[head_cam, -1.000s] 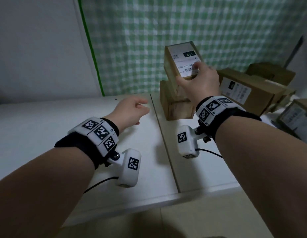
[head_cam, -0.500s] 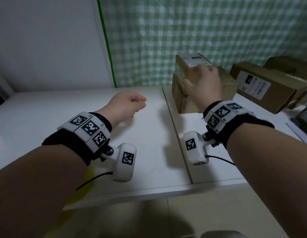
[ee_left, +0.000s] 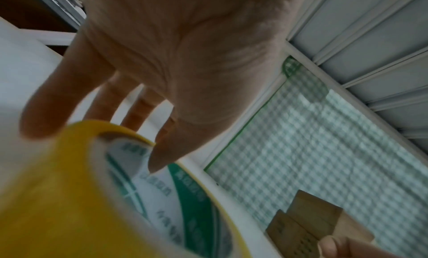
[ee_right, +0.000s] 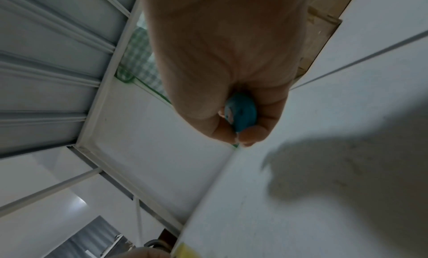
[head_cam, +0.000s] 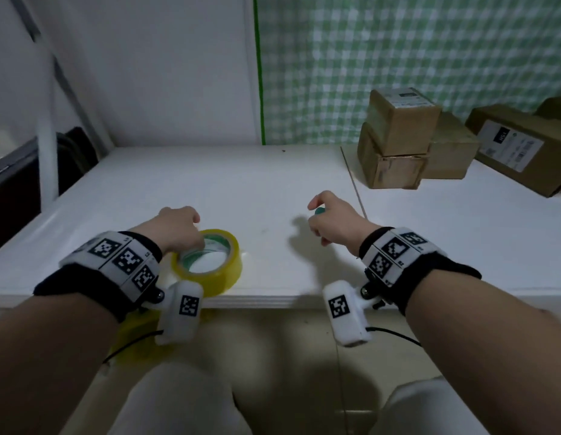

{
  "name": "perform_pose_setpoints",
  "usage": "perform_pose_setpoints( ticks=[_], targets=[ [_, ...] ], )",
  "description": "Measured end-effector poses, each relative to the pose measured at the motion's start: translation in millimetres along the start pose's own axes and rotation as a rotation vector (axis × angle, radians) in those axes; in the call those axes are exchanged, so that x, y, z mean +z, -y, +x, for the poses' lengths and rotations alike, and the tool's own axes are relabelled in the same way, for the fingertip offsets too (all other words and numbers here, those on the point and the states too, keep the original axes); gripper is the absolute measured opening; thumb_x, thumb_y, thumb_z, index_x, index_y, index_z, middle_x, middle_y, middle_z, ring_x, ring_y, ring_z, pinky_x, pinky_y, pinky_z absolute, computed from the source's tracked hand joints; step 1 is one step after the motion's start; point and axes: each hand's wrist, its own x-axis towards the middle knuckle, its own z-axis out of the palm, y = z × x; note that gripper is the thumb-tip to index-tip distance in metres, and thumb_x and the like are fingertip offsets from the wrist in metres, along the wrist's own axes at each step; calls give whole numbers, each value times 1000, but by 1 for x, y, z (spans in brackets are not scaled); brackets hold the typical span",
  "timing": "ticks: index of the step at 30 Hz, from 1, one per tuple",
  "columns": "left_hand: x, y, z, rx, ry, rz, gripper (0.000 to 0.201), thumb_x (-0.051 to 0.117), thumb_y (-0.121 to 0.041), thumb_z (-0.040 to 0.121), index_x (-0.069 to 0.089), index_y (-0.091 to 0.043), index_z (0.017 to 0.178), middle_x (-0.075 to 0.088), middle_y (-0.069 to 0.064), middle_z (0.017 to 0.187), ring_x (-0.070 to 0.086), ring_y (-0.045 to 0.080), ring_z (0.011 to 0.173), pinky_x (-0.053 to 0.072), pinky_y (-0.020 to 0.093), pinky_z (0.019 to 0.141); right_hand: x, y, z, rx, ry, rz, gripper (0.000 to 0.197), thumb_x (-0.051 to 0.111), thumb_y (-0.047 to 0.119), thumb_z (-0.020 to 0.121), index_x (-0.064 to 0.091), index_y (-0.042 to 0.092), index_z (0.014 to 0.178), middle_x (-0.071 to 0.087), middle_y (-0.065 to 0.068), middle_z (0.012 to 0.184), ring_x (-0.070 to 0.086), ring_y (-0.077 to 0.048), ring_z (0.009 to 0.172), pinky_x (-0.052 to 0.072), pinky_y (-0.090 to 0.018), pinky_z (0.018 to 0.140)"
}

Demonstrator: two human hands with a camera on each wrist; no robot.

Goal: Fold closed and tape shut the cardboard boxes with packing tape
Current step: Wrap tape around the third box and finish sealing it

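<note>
A yellow roll of packing tape lies flat near the front edge of the white table. My left hand grips its far rim; in the left wrist view the thumb dips into the roll's core while the fingers reach down outside it. To the right, my right hand hovers over the table, curled round a small blue-green object, whose rounded end shows between thumb and fingers. A small closed cardboard box sits on another box at the back right.
More cardboard boxes stand behind and to the right of the stack, one long with a white label. A seam splits the table into two panels. A green checked curtain hangs behind. My knees show below the table's front edge.
My right hand has let go of the small box on the stack and come back holding the blue-green object. My left hand has moved onto the tape roll. The view has tilted down.
</note>
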Motion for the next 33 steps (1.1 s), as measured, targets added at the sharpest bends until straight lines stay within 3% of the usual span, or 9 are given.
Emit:
perform_pose_setpoints(
  ticks=[3, 7, 14, 18, 21, 25, 27, 31, 33],
  targets=[
    [7, 5, 0, -35, 54, -123, 40, 52, -1, 88, 48, -10, 127, 53, 13, 103, 58, 29, 83, 53, 34, 54, 9, 1, -5, -15, -1, 47, 24, 46, 0, 89, 46, 14, 109, 52, -14, 94, 52, -19, 62, 46, -21, 50],
    [13, 4, 1, -4, 44, -152, 26, 47, 8, 87, 59, -4, 107, 60, 19, 92, 64, 32, 74, 57, 35, 52, 10, -3, -7, 1, -8, 141, 24, 51, -2, 89, 49, 12, 109, 61, -13, 85, 59, -19, 59, 49, -21, 49],
    [17, -25, 5, 139, 30, -414, 27, 51, 6, 88, 58, -12, 106, 59, 13, 85, 58, 24, 61, 45, 20, 34, 6, -9, 0, -16, 1, 131, 15, 58, 6, 87, 59, 16, 98, 59, -5, 82, 50, -12, 55, 38, -20, 44],
    [21, -46, 7, 200, 48, -498, 29, 53, 4, 88, 58, -18, 105, 59, 10, 89, 56, 21, 63, 43, 16, 34, 6, -14, 3, -9, 50, 219, 22, 62, 12, 88, 62, 20, 108, 53, -1, 77, 46, -12, 56, 37, -20, 47],
    [25, -59, 11, 200, 43, -524, 27, 53, 5, 87, 59, -17, 102, 58, 10, 83, 55, 22, 59, 44, 17, 34, 5, -18, 7, 36, -11, 272, 26, 51, 3, 88, 58, 17, 109, 52, -2, 76, 47, -14, 58, 39, -22, 50],
    [33, -72, 19, 148, 41, -596, 21, 50, 6, 88, 60, -12, 91, 61, 15, 86, 64, 33, 68, 58, 42, 63, -2, -21, 14, 57, -133, 336, 21, 39, 1, 88, 49, 13, 102, 48, -3, 81, 49, -17, 60, 44, -24, 52],
    [36, -77, 24, 119, 49, -636, 23, 47, 7, 88, 58, -13, 83, 61, 18, 87, 67, 40, 77, 57, 52, 72, -6, -22, 17, 29, -194, 384, 19, 41, 0, 88, 49, 11, 102, 48, -5, 83, 49, -17, 57, 47, -23, 51],
    [44, -93, 31, 65, 80, -656, 12, 49, 1, 89, 57, -7, 86, 60, 19, 89, 66, 35, 70, 58, 48, 72, -14, -21, 22, -90, -280, 427, 23, 61, 0, 84, 52, 12, 102, 55, -8, 91, 54, -15, 55, 48, -21, 48],
    [50, -99, 33, 48, 108, -697, 7, 51, -3, 90, 57, -4, 93, 57, 17, 90, 63, 28, 64, 60, 39, 61, -14, -19, 26, -123, -279, 394, 26, 69, 4, 80, 56, 13, 101, 59, -12, 94, 57, -16, 55, 50, -20, 50]
  ],
)
